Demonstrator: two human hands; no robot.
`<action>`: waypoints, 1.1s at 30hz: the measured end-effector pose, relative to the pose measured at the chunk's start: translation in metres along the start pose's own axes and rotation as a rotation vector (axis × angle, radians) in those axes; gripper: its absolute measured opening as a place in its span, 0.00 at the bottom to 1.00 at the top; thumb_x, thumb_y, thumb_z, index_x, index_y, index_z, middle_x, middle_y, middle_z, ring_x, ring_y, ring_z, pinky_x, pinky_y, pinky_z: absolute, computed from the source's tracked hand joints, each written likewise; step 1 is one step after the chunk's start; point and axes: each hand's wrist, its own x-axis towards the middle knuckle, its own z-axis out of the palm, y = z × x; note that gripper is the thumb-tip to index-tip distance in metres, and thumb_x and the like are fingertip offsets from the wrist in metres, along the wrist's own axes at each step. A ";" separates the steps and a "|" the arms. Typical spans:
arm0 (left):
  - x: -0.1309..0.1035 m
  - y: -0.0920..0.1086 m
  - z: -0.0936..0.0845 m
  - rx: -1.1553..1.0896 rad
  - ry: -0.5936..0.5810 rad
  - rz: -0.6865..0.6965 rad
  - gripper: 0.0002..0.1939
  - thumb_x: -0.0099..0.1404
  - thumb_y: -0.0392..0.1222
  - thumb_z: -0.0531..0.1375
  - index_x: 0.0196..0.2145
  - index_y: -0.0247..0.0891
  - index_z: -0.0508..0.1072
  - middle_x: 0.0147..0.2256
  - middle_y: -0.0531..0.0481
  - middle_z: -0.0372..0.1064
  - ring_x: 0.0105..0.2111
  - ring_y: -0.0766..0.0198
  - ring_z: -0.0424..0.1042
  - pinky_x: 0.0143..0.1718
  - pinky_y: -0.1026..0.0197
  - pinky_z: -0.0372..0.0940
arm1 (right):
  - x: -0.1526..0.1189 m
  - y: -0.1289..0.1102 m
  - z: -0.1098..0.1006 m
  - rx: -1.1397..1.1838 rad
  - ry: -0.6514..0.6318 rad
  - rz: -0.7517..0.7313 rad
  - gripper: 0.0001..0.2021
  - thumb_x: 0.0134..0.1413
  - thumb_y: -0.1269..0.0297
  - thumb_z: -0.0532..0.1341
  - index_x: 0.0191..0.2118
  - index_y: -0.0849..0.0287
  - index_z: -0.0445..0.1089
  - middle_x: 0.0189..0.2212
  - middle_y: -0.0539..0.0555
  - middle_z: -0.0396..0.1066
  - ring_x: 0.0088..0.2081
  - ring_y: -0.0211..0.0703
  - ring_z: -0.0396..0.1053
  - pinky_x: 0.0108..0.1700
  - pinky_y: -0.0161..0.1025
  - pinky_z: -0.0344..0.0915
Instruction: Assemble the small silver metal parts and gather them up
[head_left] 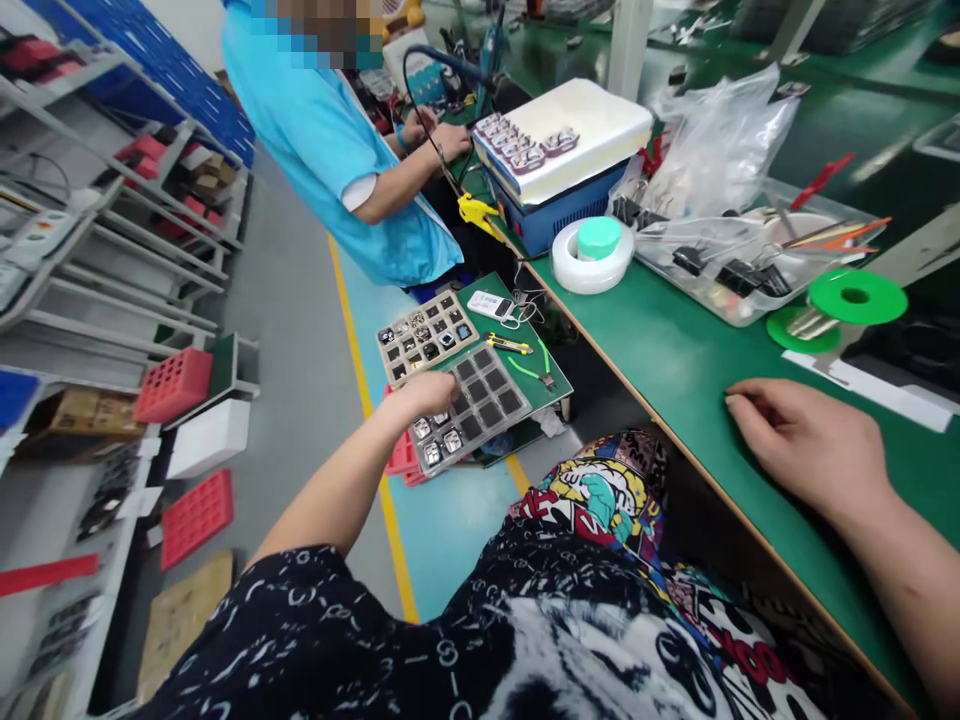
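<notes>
My left hand (435,393) reaches down over a clear compartment tray (480,395), its fingers bent and mostly hidden. What they hold, if anything, does not show. Small shiny metal parts (441,438) lie in several cells of the tray near that hand; other cells look dark grey. Just behind it is a beige compartment tray (426,335) filled with small dark and metallic parts. My right hand (810,440) rests on the green worktable (645,340) with its fingers curled in, and nothing is visible in it.
Green-handled cutters (534,372), a yellow utility knife (508,344) and a white device (491,305) lie beside the trays. The table carries a white tape roll (592,255), a solder spool (836,310) and a clear bin (735,260). A person in blue (337,150) works nearby.
</notes>
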 end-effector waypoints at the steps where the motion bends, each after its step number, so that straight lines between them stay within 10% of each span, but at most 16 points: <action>1: -0.002 -0.005 0.023 0.000 -0.023 -0.024 0.11 0.54 0.36 0.68 0.38 0.40 0.83 0.38 0.43 0.81 0.39 0.53 0.77 0.41 0.57 0.66 | 0.000 0.000 0.000 -0.001 -0.003 0.002 0.15 0.73 0.49 0.53 0.47 0.48 0.75 0.43 0.55 0.82 0.43 0.57 0.78 0.37 0.48 0.67; 5: -0.012 -0.014 0.090 0.016 -0.066 -0.130 0.14 0.60 0.41 0.66 0.43 0.39 0.83 0.44 0.37 0.81 0.45 0.47 0.79 0.44 0.55 0.69 | 0.000 0.003 0.001 0.000 0.008 0.007 0.15 0.72 0.48 0.54 0.47 0.47 0.75 0.41 0.54 0.82 0.43 0.57 0.78 0.35 0.47 0.67; 11: -0.019 -0.011 0.127 0.000 0.040 -0.212 0.14 0.66 0.45 0.63 0.46 0.39 0.80 0.50 0.35 0.79 0.50 0.46 0.79 0.48 0.54 0.69 | -0.003 0.010 0.006 0.005 0.050 -0.067 0.12 0.71 0.52 0.58 0.46 0.50 0.77 0.43 0.51 0.81 0.40 0.50 0.79 0.38 0.45 0.69; 33: 0.004 -0.034 0.122 -0.077 -0.014 -0.030 0.13 0.53 0.30 0.60 0.36 0.44 0.71 0.38 0.49 0.78 0.42 0.51 0.78 0.38 0.57 0.62 | -0.005 0.010 0.003 0.028 0.010 -0.059 0.12 0.76 0.54 0.55 0.47 0.49 0.75 0.43 0.50 0.80 0.41 0.48 0.78 0.39 0.44 0.69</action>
